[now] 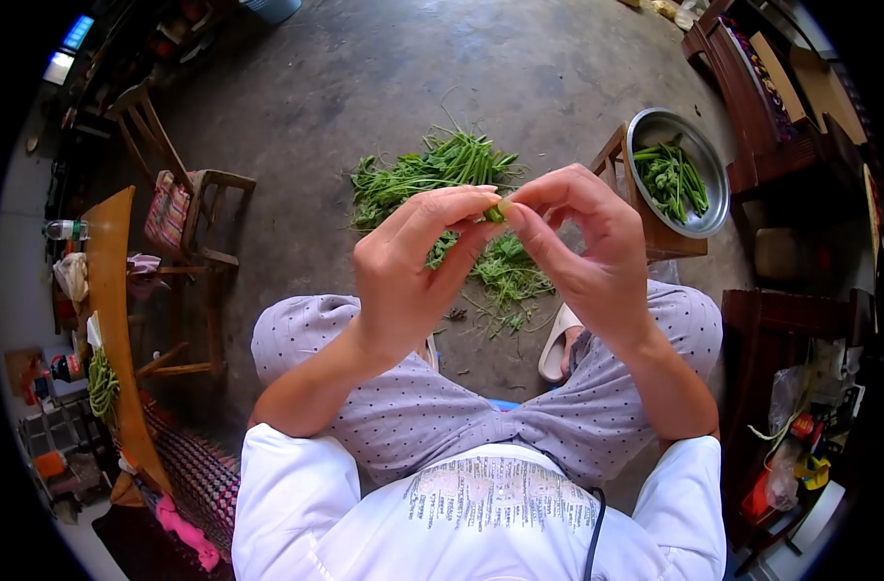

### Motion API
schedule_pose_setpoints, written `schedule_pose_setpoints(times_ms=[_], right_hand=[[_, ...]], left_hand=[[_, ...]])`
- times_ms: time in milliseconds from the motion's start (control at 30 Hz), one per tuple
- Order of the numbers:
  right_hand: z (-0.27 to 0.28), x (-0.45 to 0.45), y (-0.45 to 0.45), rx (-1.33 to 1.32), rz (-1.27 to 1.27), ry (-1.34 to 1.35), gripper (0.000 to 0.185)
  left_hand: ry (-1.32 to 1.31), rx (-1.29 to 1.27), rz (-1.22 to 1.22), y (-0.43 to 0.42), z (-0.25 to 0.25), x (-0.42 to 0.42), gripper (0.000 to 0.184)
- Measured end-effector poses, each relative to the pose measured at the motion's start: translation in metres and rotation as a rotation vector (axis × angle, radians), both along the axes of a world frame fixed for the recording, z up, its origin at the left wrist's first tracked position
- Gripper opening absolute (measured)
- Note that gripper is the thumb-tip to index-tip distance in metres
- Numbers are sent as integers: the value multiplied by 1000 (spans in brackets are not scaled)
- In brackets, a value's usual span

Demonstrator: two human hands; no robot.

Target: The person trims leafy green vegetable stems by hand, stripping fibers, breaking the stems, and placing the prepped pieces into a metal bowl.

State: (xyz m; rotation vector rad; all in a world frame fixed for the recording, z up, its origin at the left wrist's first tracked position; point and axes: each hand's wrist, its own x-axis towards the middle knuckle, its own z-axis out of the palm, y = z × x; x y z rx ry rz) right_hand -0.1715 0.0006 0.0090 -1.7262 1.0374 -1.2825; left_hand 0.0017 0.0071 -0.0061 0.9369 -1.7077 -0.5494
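Observation:
My left hand (408,247) and my right hand (589,237) meet at chest height in front of me, thumbs and fingertips pinched together. Between them is a short piece of green vegetable stem (495,212), mostly hidden by the fingers. Below and beyond the hands, a heap of leafy green vines (432,174) lies on the floor. A looser pile of leafy scraps (508,276) is nearer my feet. To the right, a round metal basin (715,198) holds cut green stems and shoots (670,179).
The basin rests on a wooden stool (670,237). A wooden chair (185,194) with a striped cushion and a wooden table (113,290) stand to the left. Dark wooden furniture (752,160) lines the right. My knees and a light slipper (555,344) are below the hands.

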Motion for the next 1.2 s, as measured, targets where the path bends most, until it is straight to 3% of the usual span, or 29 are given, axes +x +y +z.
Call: schedule_pose_setpoints(times_ms=[133,200,333,400,533,767,833,867,933,1033,1100,1167,1200], right_hand=[[-1,2,1,70,-20,-29,11],[-5,5,2,182,-1,-195,10],[-1,8,2,234,-1,-253,10],[-2,8,-1,124,-61,-124,10],[0,8,-3,79,-116,-42,9],[-15,-19,-18,76,-139,409,11],[-38,-34,-23,119,-197,793,11],[-53,-42,-27,116,-193,789,11],[-83,-58,-32,75,-234,1185,8],[-94,-69,-39,232,-173,1281,6],[-93,-66,-36,182,-192,1191,10],[-81,-62,-33,223,-54,778,19],[-73,-56,-31,225,-49,780,19]], left_hand=[[-38,-66,19,0,0,-1,24],[-20,-53,14,1,1,-2,23],[281,232,-100,3,1,-4,18],[478,373,-212,3,5,-3,19],[574,524,-198,-1,12,4,23],[747,655,-120,-10,18,25,25],[768,641,-125,-12,17,34,25],[816,647,-161,-13,17,38,25],[860,652,-195,-12,18,46,25],[950,715,-285,-11,18,53,24],[979,787,-336,-10,16,52,22],[986,812,-357,-9,12,52,21],[987,838,-383,-8,12,52,20]])
